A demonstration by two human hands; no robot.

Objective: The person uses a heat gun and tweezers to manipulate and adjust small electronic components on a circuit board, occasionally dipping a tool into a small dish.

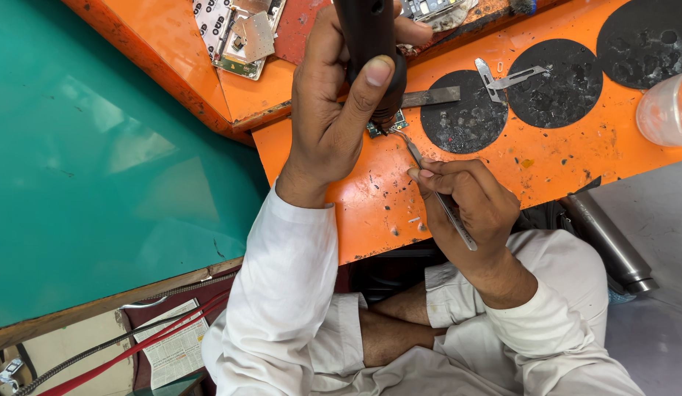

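My left hand (330, 110) is wrapped around a thick black tool handle (370, 44), thumb along its side, with the tip pointing down at a small green circuit board (377, 129) on the orange bench (561, 158). In my right hand (465, 202) I pinch slim metal tweezers (447, 209). Their tips reach up to the edge of the small board, just beside the tool's tip. Both hands are close together over the bench's front part. The tool's tip is mostly hidden by my thumb.
Three black round pads (553, 81) lie on the bench, with spare tweezers (506, 77) and a flat metal blade (429, 97) on them. An opened phone (242, 33) lies at the back left. A clear plastic cup (667, 110) stands at right, a metal cylinder (612, 242) below it, a teal surface (99, 147) at left.
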